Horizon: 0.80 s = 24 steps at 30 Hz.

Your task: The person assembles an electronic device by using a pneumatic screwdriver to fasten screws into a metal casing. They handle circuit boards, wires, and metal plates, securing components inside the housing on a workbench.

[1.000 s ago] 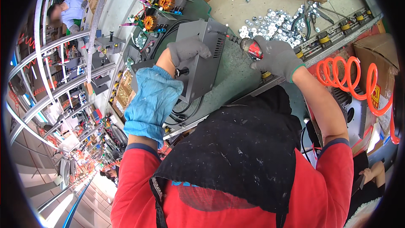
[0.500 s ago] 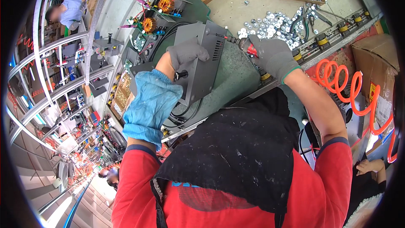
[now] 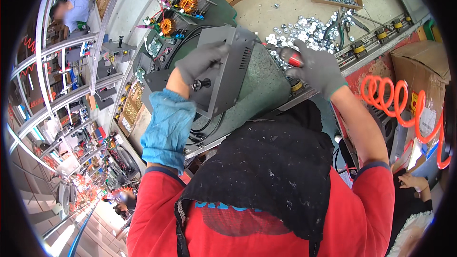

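A dark grey sheet-metal casing (image 3: 243,74) with vent slots stands tilted on the green work surface, a black fitting (image 3: 202,84) on its left face. Over that face is my gloved left hand (image 3: 202,61), its fingers reaching toward the upper edge, slightly blurred; I see nothing held in it. My gloved right hand (image 3: 321,69) is wrapped round a red and black power screwdriver (image 3: 294,59). The driver points left toward the casing, with a gap between them. Its tip is blurred.
Loose silver screws (image 3: 304,33) lie beyond the driver, beside pliers (image 3: 333,28). A cardboard tray (image 3: 358,5) of screws stands far right. Circuit boards with copper coils (image 3: 187,4) sit left of the casing. A coiled orange hose (image 3: 397,93) hangs at right; a co-worker (image 3: 78,7) is far left.
The screwdriver has drawn back to the right, away from the casing's slotted face. My left hand has shifted left and a little up on the casing, its fingers stretched further out.
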Motion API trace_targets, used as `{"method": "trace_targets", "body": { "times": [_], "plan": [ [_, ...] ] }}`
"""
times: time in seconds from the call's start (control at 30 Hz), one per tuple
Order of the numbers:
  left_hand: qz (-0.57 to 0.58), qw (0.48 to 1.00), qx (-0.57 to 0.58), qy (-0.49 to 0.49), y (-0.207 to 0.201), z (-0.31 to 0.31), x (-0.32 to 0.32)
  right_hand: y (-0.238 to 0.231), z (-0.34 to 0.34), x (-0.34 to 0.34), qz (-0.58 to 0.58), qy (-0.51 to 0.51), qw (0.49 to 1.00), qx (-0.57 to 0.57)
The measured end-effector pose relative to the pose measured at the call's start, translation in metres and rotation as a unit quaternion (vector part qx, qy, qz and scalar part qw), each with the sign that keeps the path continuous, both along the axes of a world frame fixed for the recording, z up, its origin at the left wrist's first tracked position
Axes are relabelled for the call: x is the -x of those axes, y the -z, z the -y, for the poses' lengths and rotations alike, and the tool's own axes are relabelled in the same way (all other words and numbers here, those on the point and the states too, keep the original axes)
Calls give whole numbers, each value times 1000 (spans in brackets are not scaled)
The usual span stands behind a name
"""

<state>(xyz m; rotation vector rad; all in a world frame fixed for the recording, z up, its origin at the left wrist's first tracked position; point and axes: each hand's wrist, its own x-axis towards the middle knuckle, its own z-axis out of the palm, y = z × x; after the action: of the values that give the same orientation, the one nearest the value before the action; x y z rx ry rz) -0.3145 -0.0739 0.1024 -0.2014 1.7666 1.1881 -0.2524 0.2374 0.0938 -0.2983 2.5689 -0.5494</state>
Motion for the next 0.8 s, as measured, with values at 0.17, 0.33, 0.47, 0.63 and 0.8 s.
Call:
{"method": "trace_targets", "body": {
  "times": [0.17,0.33,0.47,0.63,0.8],
  "plan": [
    [-51,933,-182,-307,-15,32,-40,-5,-2,-41,0,76,994,76],
    [6,870,-320,-375,-23,27,-78,-34,38,-64,20,71,980,187],
    [99,791,-452,-401,-17,35,-104,-58,67,-78,52,50,974,213],
    [109,766,-427,-469,-31,23,-120,-68,84,-96,40,38,976,212],
    [140,744,-463,-460,-29,27,-129,-65,91,-113,6,41,974,221]
  ]
}}
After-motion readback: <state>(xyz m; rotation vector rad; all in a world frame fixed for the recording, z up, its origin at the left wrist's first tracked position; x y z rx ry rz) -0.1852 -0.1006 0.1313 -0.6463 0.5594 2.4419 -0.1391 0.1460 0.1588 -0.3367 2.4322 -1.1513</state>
